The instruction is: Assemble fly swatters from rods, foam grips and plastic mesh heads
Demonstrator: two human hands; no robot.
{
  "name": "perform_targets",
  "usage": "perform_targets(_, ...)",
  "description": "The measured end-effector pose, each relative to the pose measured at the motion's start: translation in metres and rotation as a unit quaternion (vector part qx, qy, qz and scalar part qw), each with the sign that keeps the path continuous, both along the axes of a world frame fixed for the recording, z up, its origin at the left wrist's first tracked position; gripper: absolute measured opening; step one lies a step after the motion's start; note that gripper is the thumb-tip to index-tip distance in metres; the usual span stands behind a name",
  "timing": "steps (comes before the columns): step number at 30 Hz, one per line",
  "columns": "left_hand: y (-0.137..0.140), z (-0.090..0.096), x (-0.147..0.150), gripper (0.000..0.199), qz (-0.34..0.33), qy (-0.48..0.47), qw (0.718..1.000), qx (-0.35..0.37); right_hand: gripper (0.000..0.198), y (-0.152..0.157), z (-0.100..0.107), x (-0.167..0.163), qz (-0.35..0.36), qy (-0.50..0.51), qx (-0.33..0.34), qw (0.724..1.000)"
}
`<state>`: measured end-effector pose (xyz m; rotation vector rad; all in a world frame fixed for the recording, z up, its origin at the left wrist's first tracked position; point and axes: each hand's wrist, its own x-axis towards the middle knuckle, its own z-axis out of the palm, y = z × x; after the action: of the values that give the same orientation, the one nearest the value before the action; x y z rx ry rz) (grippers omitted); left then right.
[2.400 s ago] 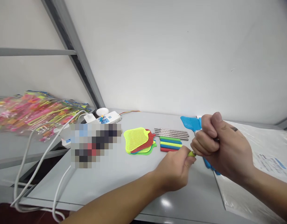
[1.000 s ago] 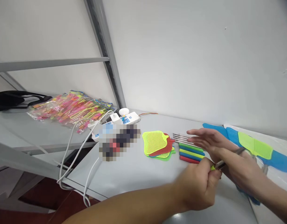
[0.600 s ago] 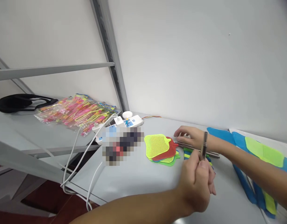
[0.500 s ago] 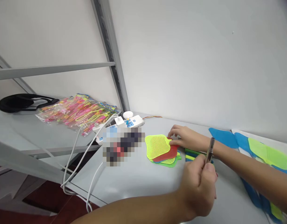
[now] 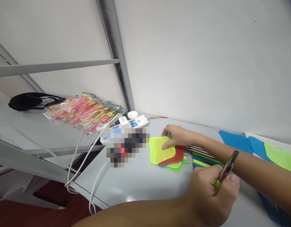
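My left hand (image 5: pixel 213 195) is closed in a fist around a metal telescopic rod (image 5: pixel 230 162), its bare end pointing up and a yellow-green part showing by the thumb. My right hand (image 5: pixel 175 135) reaches over a small pile of perforated fly swatter heads. Its thumb lies on the top yellow fly swatter head (image 5: pixel 159 153), and the fingers curl at that head's far edge. Under it show a red head (image 5: pixel 179 154) and a green head (image 5: pixel 178 168). Beside the pile lie several rods with coloured grips (image 5: pixel 204 160), partly covered by my left hand.
Blue heads (image 5: pixel 235 140) and a yellow-green head (image 5: pixel 280 154) lie at the right. A power strip (image 5: pixel 142 121) with white cables (image 5: pixel 75 157) sits behind a pixelated item (image 5: pixel 126 146). On the left shelf are bagged colourful items (image 5: pixel 84 110) and a black strapped object (image 5: pixel 29 101).
My right hand has shifted left from the red head onto the yellow one. My left hand has moved right and down with the rod, uncovering more coloured grips. The view has shifted slightly.
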<state>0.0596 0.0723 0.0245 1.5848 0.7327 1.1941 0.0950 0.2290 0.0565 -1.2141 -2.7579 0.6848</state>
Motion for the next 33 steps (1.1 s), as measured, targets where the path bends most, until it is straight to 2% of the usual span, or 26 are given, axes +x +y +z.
perform_targets(4,0.000,-0.001,-0.001,0.036,-0.002,0.004,1.000,-0.007,0.048,0.000,0.013,0.006,-0.048,0.064,-0.085,0.993)
perform_targets(8,0.000,-0.004,-0.002,0.033,-0.020,0.016,0.998,-0.052,0.032,-0.016,0.038,0.032,-0.092,0.223,-0.181,0.953)
perform_targets(10,0.000,-0.005,-0.001,0.033,-0.033,0.008,0.996,-0.080,0.029,-0.030,0.048,0.052,-0.171,0.321,-0.188,0.912)
perform_targets(13,0.000,-0.007,0.002,0.034,-0.060,-0.013,0.992,-0.115,0.025,-0.057,0.051,0.085,-0.321,0.471,-0.152,0.807)
perform_targets(15,-0.001,-0.008,0.004,0.035,-0.088,-0.020,0.986,-0.139,0.028,-0.077,0.046,0.107,-0.381,0.531,-0.132,0.746)
perform_targets(18,-0.004,-0.009,0.007,0.036,-0.133,-0.016,0.977,-0.167,0.034,-0.108,0.034,0.132,-0.415,0.566,-0.129,0.701)
perform_targets(20,-0.005,-0.010,0.007,0.035,-0.156,-0.006,0.971,-0.180,0.038,-0.125,0.026,0.142,-0.415,0.568,-0.146,0.695)
perform_targets(23,-0.005,-0.008,0.008,0.032,-0.179,0.021,0.965,-0.190,0.044,-0.142,0.015,0.149,-0.396,0.540,-0.163,0.725)
perform_targets(25,-0.005,-0.007,0.009,0.031,-0.179,0.038,0.963,-0.196,0.045,-0.147,0.010,0.152,-0.393,0.532,-0.156,0.734)
perform_targets(33,0.000,-0.008,0.013,0.035,-0.183,0.062,0.950,-0.243,0.028,-0.147,-0.005,0.159,-0.392,0.568,-0.109,0.715)
